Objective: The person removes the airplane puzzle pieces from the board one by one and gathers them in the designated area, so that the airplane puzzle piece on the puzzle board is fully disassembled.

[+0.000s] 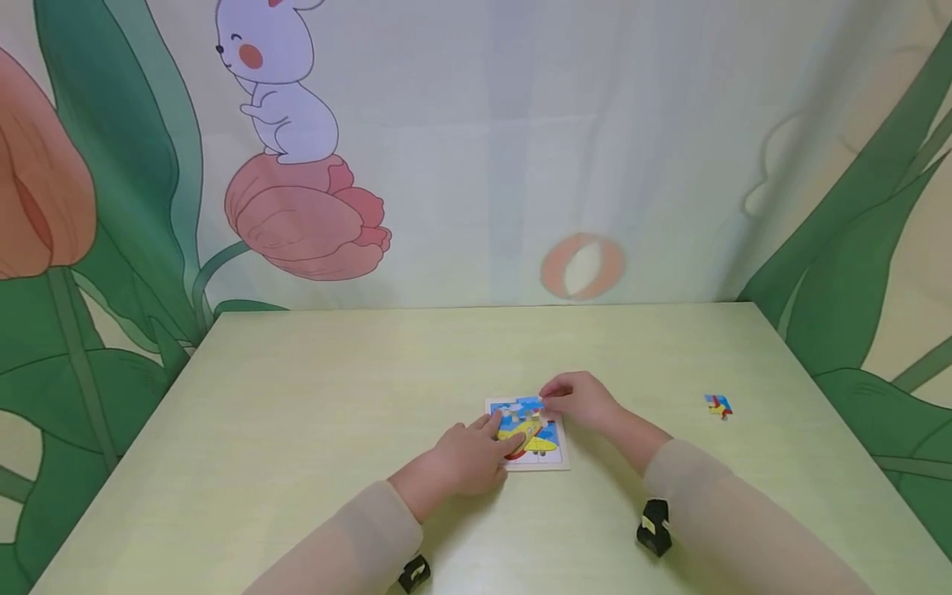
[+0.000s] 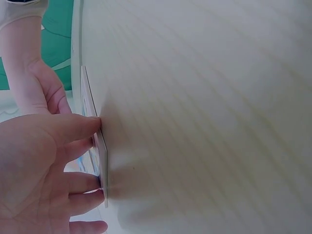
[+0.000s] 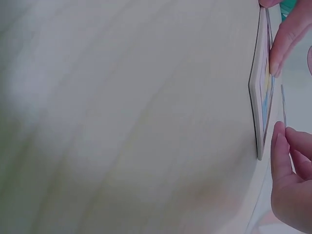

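A small square jigsaw puzzle (image 1: pixel 564 453) with a pale frame and a yellow aeroplane on blue lies on the table. My left hand (image 1: pixel 476 454) rests on its left side, the index finger reaching over the aeroplane. In the left wrist view the fingers and thumb of the left hand (image 2: pixel 53 161) touch the board's edge. Over the puzzle's top right corner is my right hand (image 1: pixel 583 401). Between thumb and fingertip it pinches a thin puzzle piece (image 3: pixel 283 105), seen edge-on and raised above the board in the right wrist view; its printed face is hardly visible.
Another puzzle piece (image 1: pixel 718 406), blue with red and yellow, lies apart on the right of the pale table (image 1: pixel 297 397). Behind the table's far edge hangs a curtain (image 1: pixel 461 165) printed with a rabbit and flowers. Each sleeve carries a black wrist device (image 1: pixel 654 527).
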The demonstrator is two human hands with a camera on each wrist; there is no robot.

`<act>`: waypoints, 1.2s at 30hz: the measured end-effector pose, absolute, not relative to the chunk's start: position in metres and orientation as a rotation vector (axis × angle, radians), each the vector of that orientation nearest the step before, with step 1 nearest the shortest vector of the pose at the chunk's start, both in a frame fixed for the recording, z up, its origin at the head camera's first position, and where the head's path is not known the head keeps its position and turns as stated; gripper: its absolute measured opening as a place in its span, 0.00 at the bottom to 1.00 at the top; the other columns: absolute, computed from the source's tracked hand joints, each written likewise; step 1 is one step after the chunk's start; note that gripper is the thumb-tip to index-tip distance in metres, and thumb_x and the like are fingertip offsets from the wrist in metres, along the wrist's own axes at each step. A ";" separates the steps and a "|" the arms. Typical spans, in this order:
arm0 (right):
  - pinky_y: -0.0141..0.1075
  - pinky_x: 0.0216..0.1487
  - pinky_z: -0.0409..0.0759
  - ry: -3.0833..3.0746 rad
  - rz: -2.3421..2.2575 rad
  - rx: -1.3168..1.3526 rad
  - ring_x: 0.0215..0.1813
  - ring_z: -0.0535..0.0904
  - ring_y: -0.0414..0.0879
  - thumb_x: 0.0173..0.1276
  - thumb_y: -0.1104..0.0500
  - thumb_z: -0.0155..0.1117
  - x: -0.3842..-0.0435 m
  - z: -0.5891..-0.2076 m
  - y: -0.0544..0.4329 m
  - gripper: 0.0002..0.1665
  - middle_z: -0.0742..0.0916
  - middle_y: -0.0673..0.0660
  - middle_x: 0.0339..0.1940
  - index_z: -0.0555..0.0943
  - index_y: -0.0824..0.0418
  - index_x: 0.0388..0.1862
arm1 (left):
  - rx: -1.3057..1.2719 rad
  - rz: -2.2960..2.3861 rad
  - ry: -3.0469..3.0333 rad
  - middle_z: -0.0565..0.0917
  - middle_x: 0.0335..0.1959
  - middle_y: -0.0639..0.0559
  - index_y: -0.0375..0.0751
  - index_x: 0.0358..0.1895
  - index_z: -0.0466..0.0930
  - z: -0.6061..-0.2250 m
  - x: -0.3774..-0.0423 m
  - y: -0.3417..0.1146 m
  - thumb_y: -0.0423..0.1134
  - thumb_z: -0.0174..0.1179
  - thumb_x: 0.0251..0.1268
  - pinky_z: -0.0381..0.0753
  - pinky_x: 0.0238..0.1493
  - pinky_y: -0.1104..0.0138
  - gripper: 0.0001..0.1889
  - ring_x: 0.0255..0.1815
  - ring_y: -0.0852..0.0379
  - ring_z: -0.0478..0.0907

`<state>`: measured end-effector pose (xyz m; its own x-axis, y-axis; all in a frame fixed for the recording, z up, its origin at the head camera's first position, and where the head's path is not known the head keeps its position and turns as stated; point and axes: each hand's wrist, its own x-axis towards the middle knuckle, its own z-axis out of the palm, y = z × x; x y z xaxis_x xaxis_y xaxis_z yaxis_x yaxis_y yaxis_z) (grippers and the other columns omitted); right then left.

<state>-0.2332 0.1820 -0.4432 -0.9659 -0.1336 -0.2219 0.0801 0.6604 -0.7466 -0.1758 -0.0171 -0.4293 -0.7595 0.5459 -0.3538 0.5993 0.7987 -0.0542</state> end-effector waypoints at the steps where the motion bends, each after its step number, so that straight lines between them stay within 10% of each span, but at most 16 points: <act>1: 0.39 0.49 0.75 2.617 -1.199 -0.038 0.43 0.75 0.47 0.64 0.59 0.64 -0.233 -0.443 0.183 0.09 0.82 0.52 0.38 0.83 0.58 0.42 | 0.872 -0.231 2.665 0.55 0.73 0.48 0.65 0.71 0.56 -0.430 -0.176 -0.017 0.53 0.49 0.68 0.68 0.59 0.53 0.28 0.71 0.51 0.55; 36: 0.36 0.45 0.80 2.578 -1.320 -0.002 0.42 0.78 0.49 0.64 0.63 0.62 -0.219 -0.435 0.265 0.15 0.82 0.61 0.43 0.78 0.70 0.48 | 0.845 -0.195 2.658 0.53 0.74 0.48 0.66 0.71 0.55 -0.428 -0.174 -0.018 0.50 0.47 0.68 0.64 0.62 0.53 0.28 0.72 0.52 0.52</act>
